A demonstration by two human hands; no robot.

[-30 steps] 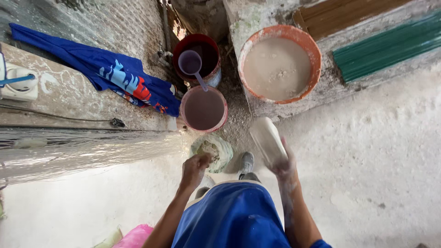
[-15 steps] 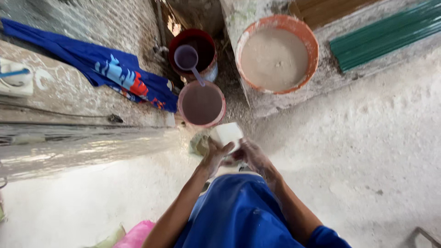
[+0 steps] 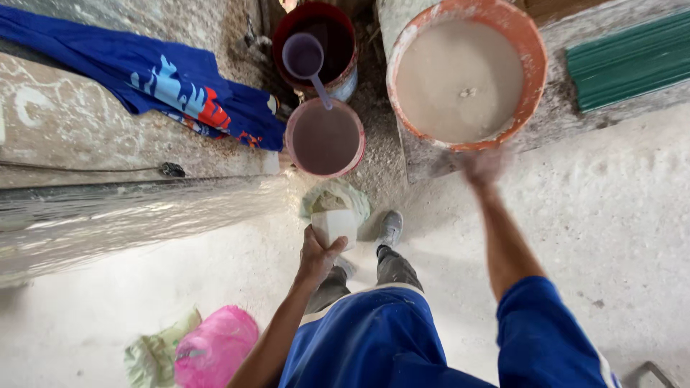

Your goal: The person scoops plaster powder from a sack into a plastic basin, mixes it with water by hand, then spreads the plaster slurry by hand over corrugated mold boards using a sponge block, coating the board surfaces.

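The left hand [image 3: 316,253] is gripping a white cup [image 3: 335,227] upright, near the pink bucket [image 3: 325,139]; the right hand [image 3: 483,164] (blurred, grip unclear) is reaching toward the orange tub [image 3: 466,75], far right.

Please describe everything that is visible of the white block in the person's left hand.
The white block is a pale, box-shaped piece with flat faces and fairly sharp edges; its material cannot be told. The left hand grips it from below, fingers wrapped around its lower left side. It is held upright above the grey floor, in front of a crumpled pale bag.
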